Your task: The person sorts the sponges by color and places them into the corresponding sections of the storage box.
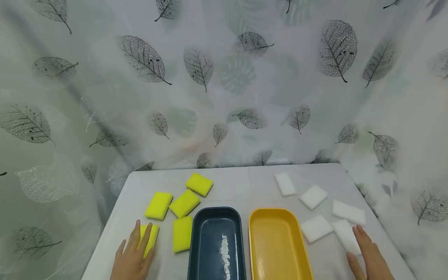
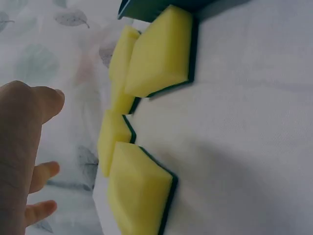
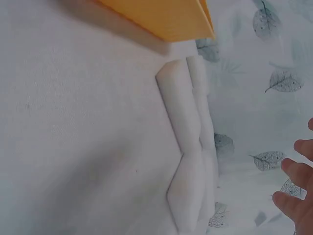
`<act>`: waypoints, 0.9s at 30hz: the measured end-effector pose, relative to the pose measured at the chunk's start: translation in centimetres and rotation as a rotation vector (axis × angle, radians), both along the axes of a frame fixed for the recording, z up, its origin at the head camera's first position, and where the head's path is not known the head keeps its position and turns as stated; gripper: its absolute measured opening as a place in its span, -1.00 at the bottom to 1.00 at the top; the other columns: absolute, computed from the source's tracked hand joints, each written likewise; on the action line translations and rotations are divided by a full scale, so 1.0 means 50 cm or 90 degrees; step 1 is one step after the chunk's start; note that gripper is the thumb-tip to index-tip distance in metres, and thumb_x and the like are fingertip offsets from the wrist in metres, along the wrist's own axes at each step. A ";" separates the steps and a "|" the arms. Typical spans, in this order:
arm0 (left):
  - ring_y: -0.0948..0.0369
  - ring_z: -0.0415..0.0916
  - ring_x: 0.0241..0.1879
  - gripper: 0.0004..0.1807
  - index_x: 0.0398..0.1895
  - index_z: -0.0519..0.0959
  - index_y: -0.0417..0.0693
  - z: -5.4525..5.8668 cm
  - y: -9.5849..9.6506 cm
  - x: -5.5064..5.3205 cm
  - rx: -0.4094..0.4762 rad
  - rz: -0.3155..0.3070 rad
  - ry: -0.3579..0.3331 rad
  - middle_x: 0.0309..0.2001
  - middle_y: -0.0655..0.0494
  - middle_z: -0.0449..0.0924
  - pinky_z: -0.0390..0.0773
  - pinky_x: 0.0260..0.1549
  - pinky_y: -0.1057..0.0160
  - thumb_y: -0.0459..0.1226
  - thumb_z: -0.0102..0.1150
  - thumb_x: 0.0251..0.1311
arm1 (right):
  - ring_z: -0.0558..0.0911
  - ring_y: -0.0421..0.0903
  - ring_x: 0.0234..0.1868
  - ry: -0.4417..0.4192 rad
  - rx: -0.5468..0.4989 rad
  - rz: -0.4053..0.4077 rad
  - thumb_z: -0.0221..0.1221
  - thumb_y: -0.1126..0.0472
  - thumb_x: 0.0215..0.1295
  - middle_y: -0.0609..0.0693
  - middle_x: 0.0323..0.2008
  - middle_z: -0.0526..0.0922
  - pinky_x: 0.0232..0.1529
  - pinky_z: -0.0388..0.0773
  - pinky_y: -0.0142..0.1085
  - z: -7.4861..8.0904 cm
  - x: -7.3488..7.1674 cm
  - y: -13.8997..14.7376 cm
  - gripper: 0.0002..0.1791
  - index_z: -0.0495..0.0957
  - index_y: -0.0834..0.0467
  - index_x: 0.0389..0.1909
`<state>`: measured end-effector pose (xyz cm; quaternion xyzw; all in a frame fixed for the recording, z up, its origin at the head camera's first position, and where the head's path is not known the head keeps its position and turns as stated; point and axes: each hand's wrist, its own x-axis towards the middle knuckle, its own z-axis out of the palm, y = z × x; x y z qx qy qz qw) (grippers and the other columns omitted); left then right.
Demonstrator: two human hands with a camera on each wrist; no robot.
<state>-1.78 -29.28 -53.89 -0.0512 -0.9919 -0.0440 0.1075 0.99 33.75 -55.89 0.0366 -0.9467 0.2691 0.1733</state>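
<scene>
My left hand (image 1: 132, 254) is spread above a yellow sponge (image 1: 151, 237) at the near left; in the left wrist view its fingers are apart and hold nothing. That view shows a dark green layer under a yellow sponge (image 2: 142, 188). Several more yellow sponges (image 1: 158, 205) lie left of the dark blue tray (image 1: 197, 249). On the other side, my right hand (image 1: 372, 256) is beside a white sponge block (image 1: 346, 236), fingers extended and holding nothing. Several other white blocks (image 1: 316, 228) lie right of the yellow tray (image 1: 302, 249).
Both trays stand side by side at the table's near middle. A white strip (image 1: 225, 256) shows in the blue one, perhaps glare. White cloth covers the table (image 1: 241, 186). A leaf-printed curtain (image 1: 224, 93) hangs behind it and along both sides.
</scene>
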 end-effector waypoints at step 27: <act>-0.16 0.47 0.38 -0.37 0.55 0.34 0.03 -0.021 0.130 -0.020 0.263 0.116 -0.097 0.43 -0.10 0.50 0.51 0.33 -0.24 -0.22 0.20 0.45 | 0.07 -0.94 0.12 -0.041 -0.156 -0.083 0.07 0.22 0.60 0.40 0.23 0.61 0.04 0.04 -0.97 -0.010 0.043 -0.138 -0.36 0.20 -0.02 0.62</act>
